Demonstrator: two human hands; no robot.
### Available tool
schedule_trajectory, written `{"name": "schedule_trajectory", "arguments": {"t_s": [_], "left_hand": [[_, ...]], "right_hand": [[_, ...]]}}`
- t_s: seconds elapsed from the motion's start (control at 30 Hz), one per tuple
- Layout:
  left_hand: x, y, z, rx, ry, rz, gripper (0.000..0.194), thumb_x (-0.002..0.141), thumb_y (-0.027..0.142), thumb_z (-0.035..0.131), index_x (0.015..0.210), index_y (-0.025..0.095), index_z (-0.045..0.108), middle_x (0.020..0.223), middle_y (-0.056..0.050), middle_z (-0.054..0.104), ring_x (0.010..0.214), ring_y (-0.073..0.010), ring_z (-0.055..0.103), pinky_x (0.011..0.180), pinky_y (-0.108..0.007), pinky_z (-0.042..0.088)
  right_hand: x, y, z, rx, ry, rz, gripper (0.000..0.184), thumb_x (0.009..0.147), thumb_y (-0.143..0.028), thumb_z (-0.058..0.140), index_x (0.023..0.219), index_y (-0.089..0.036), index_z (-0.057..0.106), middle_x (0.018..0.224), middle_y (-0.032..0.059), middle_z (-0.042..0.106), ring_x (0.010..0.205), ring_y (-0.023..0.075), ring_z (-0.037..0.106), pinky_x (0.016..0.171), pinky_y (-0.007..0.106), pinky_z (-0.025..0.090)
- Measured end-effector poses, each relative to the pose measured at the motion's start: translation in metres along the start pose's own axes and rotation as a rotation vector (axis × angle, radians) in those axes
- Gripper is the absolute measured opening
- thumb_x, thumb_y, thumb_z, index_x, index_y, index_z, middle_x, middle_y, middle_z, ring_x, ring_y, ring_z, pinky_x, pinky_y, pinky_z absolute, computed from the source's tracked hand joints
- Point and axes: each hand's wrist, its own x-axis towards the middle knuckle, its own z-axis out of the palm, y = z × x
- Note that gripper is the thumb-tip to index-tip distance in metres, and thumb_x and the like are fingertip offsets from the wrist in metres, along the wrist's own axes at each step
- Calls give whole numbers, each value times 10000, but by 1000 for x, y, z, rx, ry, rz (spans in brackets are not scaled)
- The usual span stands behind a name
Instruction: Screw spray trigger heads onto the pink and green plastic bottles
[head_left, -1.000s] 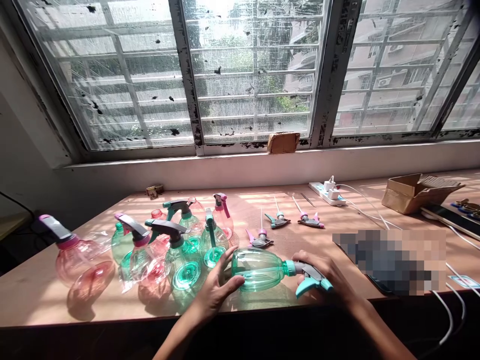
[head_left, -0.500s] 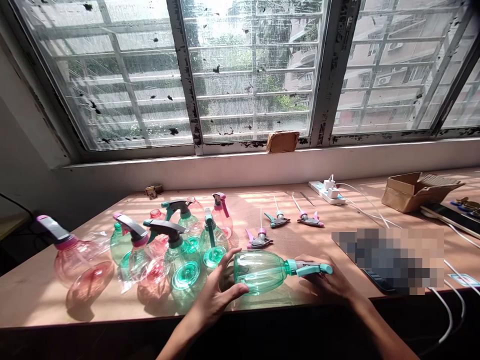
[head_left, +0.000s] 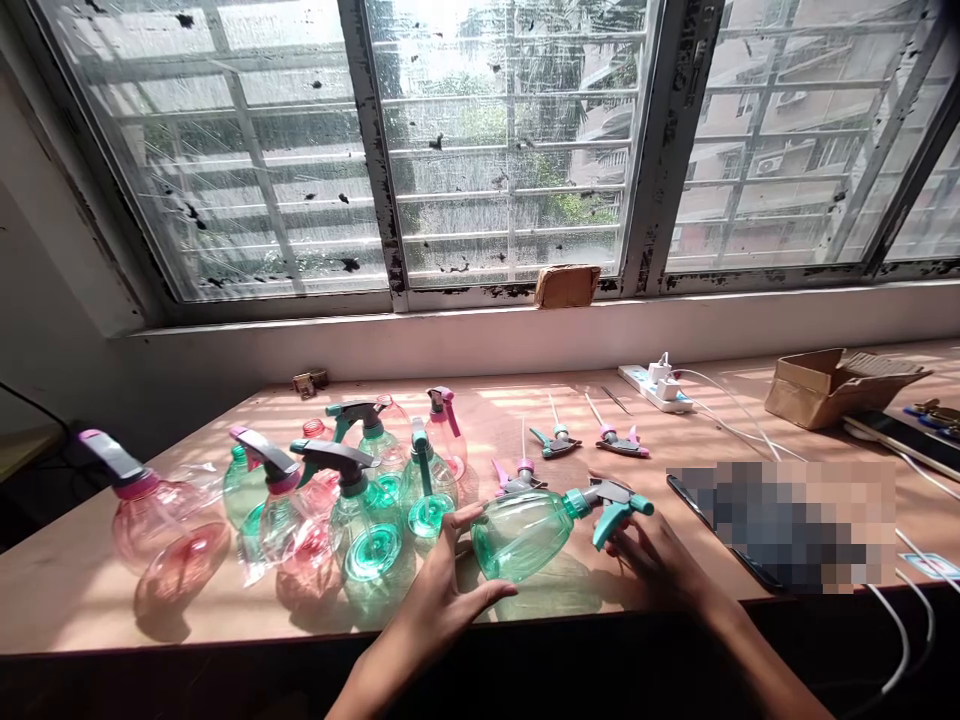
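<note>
A green transparent spray bottle [head_left: 521, 535] with a grey and teal trigger head lies tilted in front of me, its head to the right. My left hand [head_left: 450, 570] is around its base, fingers at the upper side and thumb stretched along the lower side. My right hand [head_left: 656, 560] has its fingers curled at the teal trigger, partly hidden behind it. Just beyond the bottle is a loose pink and grey spray head [head_left: 521, 478], partly covered. To the left stand several green and pink spray bottles, among them a green bottle with a dark grey head [head_left: 352, 520].
A teal spray head [head_left: 556, 441] and another pink one [head_left: 624, 441] lie farther back. At right are a dark phone-like slab [head_left: 720, 535], partly pixelated, white cables, a power strip [head_left: 655, 388] and an open cardboard box [head_left: 814, 388]. The table's front edge is near my wrists.
The spray bottle has turned: its head is raised and the trigger now points downward. My left thumb has shifted right along the bottle, and my right fingers show below the trigger.
</note>
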Motion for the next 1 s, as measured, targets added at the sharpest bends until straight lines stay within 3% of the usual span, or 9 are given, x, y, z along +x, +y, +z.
{"name": "schedule_trajectory", "arguments": {"t_s": [0.17, 0.27, 0.33, 0.4, 0.5, 0.67, 0.83, 1.0], "left_hand": [[-2, 3, -2, 45, 13, -80, 707, 900, 466, 791, 1456, 264, 403, 1580, -184, 532, 1491, -396, 494, 1259, -585, 371], [-3, 3, -3, 96, -33, -99, 672, 927, 497, 746, 1464, 259, 420, 1539, -174, 577, 1446, -392, 537, 1223, -576, 407], [-3, 4, -2, 131, -41, -113, 667, 916, 518, 750, 1450, 250, 455, 1485, -170, 617, 1402, -395, 574, 1184, -560, 450], [-3, 7, -1, 164, -43, -108, 644, 897, 528, 772, 1408, 247, 500, 1400, -150, 670, 1334, -382, 625, 1145, -531, 493], [-4, 11, 1, 244, -81, -36, 565, 906, 530, 774, 1354, 263, 557, 1324, -112, 713, 1246, -346, 677, 1100, -469, 536], [-6, 9, 5, 399, -99, 115, 640, 950, 578, 696, 1510, 319, 527, 1526, -108, 625, 1475, -400, 513, 1249, -515, 411], [-5, 7, 7, 462, -97, 79, 619, 965, 544, 690, 1517, 308, 539, 1597, -123, 565, 1515, -407, 473, 1268, -576, 383], [-5, 0, 7, 433, -29, 107, 436, 1050, 439, 570, 1463, 300, 555, 1544, -123, 602, 1462, -348, 550, 1236, -507, 455]], "right_hand": [[3, -5, 0, 11, -105, 120, 431, 1049, -593, 497, 1024, -210, 694, 716, 32, 711, 612, 218, 691, 546, 308, 563], [2, -8, 0, 89, -94, 120, 410, 1056, -558, 531, 1259, -212, 617, 895, 51, 744, 633, 189, 677, 584, 302, 567], [2, -6, 0, 118, -100, 88, 488, 1058, -532, 552, 1436, -226, 510, 1060, 84, 749, 692, 186, 694, 624, 305, 582], [2, -4, 0, 102, -137, 50, 539, 1046, -535, 578, 1485, -239, 482, 1098, 90, 748, 725, 192, 698, 637, 306, 585], [2, -2, -1, 61, -215, 22, 508, 1028, -537, 610, 1448, -256, 553, 1082, 75, 758, 706, 182, 671, 652, 304, 586], [3, -6, -2, 22, -290, 54, 449, 1011, -493, 654, 1404, -278, 623, 1033, 39, 781, 710, 174, 668, 682, 294, 581], [6, -13, -2, 49, -348, 105, 337, 1018, -512, 642, 1249, -275, 708, 984, 18, 794, 783, 195, 704, 721, 292, 579], [6, -13, -3, -5, -329, 99, 311, 1030, -506, 614, 1203, -287, 751, 902, 7, 800, 729, 198, 714, 652, 279, 581]]}}
